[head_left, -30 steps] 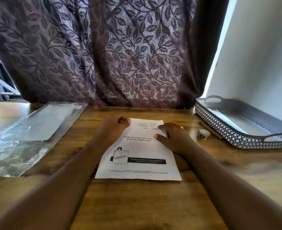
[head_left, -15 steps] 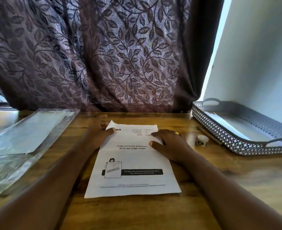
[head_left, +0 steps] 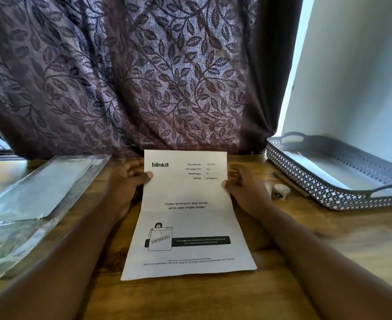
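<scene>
Holding the printed sheet (head_left: 188,215) by its two side edges, you have your left hand (head_left: 125,183) pinching the left edge, thumb on the printed face and fingers behind. Your right hand (head_left: 245,190) pinches the right edge, thumb at the margin, fingers blurred behind it. The upper half of the sheet stands raised between your hands. It bends just below the grip, and the lower half lies flat on the wooden table (head_left: 190,301) toward you. The print reads upright, "blinkit" just above your left thumb. Left of your left hand, apart from it, a clear plastic sleeve (head_left: 35,204) lies flat. Just right of your right hand sits a small white pot (head_left: 281,191), with a grey perforated tray (head_left: 328,188) further right. A leaf-patterned curtain (head_left: 144,77) hangs behind the grip.
</scene>
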{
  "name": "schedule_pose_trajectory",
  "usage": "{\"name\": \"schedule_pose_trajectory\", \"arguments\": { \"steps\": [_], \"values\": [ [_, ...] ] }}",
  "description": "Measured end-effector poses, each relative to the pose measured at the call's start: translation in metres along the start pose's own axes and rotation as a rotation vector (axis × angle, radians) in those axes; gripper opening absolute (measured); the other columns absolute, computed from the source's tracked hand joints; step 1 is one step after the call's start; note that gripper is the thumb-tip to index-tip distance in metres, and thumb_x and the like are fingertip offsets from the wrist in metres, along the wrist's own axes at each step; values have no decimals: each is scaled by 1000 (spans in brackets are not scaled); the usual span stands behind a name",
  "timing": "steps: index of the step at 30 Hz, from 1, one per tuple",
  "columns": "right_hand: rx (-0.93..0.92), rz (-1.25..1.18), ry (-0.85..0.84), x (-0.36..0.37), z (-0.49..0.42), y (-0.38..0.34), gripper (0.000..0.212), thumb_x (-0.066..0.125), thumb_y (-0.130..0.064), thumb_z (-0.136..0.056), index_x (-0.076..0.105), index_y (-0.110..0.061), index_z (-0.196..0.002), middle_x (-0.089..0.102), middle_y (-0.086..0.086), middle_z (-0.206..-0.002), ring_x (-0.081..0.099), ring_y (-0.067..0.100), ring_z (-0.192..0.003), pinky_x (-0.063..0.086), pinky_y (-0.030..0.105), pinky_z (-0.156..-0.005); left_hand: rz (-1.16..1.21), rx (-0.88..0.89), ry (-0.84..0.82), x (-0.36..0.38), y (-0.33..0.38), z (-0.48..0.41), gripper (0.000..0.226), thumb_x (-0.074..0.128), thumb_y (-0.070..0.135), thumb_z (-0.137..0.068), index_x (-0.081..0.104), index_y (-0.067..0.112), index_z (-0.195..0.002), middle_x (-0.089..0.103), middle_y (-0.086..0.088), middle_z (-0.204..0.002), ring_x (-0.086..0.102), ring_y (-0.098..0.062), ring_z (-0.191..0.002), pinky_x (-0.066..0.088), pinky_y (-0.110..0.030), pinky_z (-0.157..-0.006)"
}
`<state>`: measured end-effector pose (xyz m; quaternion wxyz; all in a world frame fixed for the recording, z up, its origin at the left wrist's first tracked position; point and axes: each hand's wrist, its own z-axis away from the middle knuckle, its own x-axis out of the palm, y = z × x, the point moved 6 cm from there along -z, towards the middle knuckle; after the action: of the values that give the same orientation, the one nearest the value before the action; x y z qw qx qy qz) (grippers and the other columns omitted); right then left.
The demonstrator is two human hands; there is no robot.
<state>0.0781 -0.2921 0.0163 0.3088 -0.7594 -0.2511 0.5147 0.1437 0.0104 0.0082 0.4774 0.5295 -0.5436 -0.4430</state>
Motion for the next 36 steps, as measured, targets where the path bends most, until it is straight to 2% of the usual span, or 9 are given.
{"name": "schedule_pose_trajectory", "arguments": {
  "steps": [5,8,12,20,25,27,31,34,36],
  "values": [
    [54,-259,-5,-6,0,1,20,66,-21,-97,67,-14,-116,77,0,-105,74,11,-87,57,25,-74,34,-20,-34,7,-3,6,26,67,4,-91,64,8,-116,76,-9,-104,75,-27,-89,60,-36,-69],
    [38,-278,12,-8,-1,0,12,64,-21,-98,72,-13,-103,78,1,-99,75,13,-83,61,33,-79,19,-25,-53,10,-2,7,21,68,4,-91,64,7,-112,76,-11,-102,75,-29,-90,61,-36,-69],
    [49,-370,43,-9,-5,8,10,66,-17,-96,73,-10,-99,79,3,-97,77,20,-85,61,49,-85,-24,-53,-149,16,-2,10,23,67,4,-91,66,3,-114,76,-14,-106,74,-31,-95,63,-39,-76],
    [82,-612,-78,-8,-6,10,11,63,0,-95,70,-4,-102,79,9,-100,76,27,-93,61,42,-85,-46,-67,-168,19,1,10,15,60,1,-96,65,7,-108,78,-10,-98,76,-23,-86,61,-29,-64],
    [135,-764,-100,-9,-7,12,17,59,3,-94,71,0,-105,77,17,-104,73,39,-99,59,50,-89,63,-74,-194,19,1,9,18,56,-4,-94,65,10,-102,78,-10,-97,75,-24,-83,61,-33,-66],
    [139,-774,-117,-9,-7,11,17,59,3,-93,73,-3,-100,77,16,-101,74,36,-94,61,46,-84,100,-91,-207,18,0,8,17,55,-3,-94,66,9,-99,77,-11,-96,75,-25,-84,61,-35,-70],
    [164,-785,-103,-11,-5,12,26,50,0,-94,74,-3,-87,74,11,-80,65,24,-68,51,27,-50,116,-92,-214,16,2,8,27,43,-2,-96,69,3,-90,76,-4,-84,71,-16,-73,59,-26,-62],
    [204,-806,-111,-12,-6,14,32,43,-5,-95,74,1,-90,74,9,-77,65,19,-67,51,27,-51,115,-119,-239,16,4,10,26,46,10,-98,70,0,-94,75,-9,-88,71,-17,-74,59,-26,-62],
    [160,-778,-106,-12,-7,13,20,56,-4,-94,76,-1,-89,75,9,-81,68,19,-73,55,30,-64,91,-106,-241,17,3,10,17,63,15,-89,70,1,-94,75,-8,-84,70,-17,-73,59,-25,-61]
  ]
}}
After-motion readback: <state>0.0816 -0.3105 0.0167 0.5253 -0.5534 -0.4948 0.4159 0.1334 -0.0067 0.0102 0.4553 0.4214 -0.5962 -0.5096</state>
